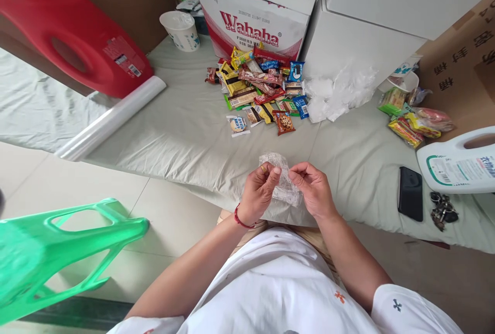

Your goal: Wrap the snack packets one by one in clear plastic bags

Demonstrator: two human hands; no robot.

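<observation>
My left hand (260,189), with a ring and a red bracelet, is pinched closed near the front edge of the cloth-covered surface. Facing it, my right hand (312,188) pinches too, its fingertips a short gap away. A crumpled clear plastic piece (286,189) shows between and behind the hands; whether the fingertips grip part of it is too small to make out. Beyond them lies a pile of wrapped snacks (263,79), with a round white-wrapped cookie (237,124) and a brown cookie packet (284,121) at its near side. Crumpled clear bags (338,94) sit right of the pile.
A Wahaha box (253,22) stands behind the snacks. Left are a paper cup (181,30), red jug (77,30), plastic roll (112,117) and green stool (69,241). Right are more snacks (419,122), a white bottle (458,164), phone (410,193) and keys (443,210).
</observation>
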